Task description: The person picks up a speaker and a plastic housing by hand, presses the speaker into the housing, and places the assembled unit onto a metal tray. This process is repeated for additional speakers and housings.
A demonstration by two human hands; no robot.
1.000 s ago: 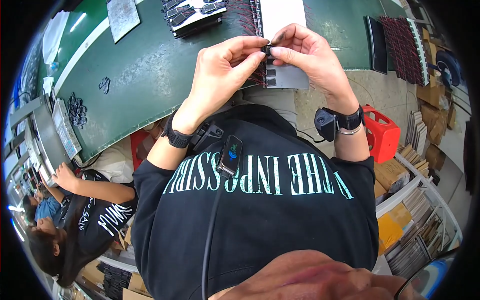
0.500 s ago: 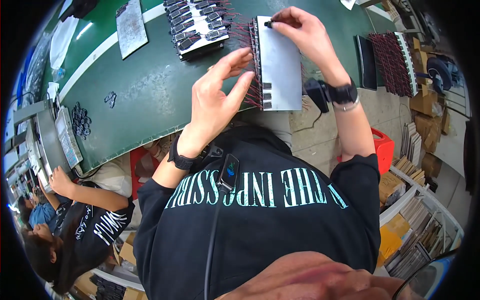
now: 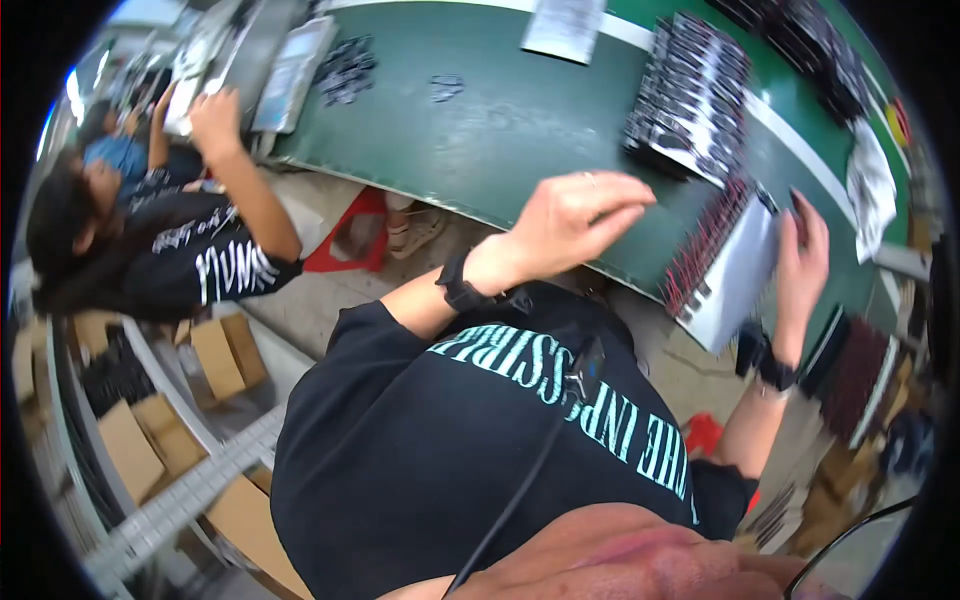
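Observation:
A pale flat slab (image 3: 735,265) lies near the table's edge on my right, its left side lined with small black parts trailing red wires (image 3: 703,245). My right hand (image 3: 803,250) is at the slab's far right corner, thumb and fingertips closed on a small black part (image 3: 795,198) that is mostly hidden. My left hand (image 3: 580,225) hovers left of the slab over the table's front edge. Its fingers are bent toward the thumb with a gap between them, and nothing shows in it.
Beyond the slab stands a block (image 3: 690,95) covered with black wired parts. Loose black parts (image 3: 345,70) lie on the green table (image 3: 500,130). A metal plate (image 3: 563,28) rests at the back. At far left a co-worker's arm (image 3: 255,190) reaches over equipment. A wired stack (image 3: 855,385) sits at right.
The view has swung, so the table and slab appear farther right and tilted. My left hand has moved away from the slab's wired side, its fingers now closer to the thumb.

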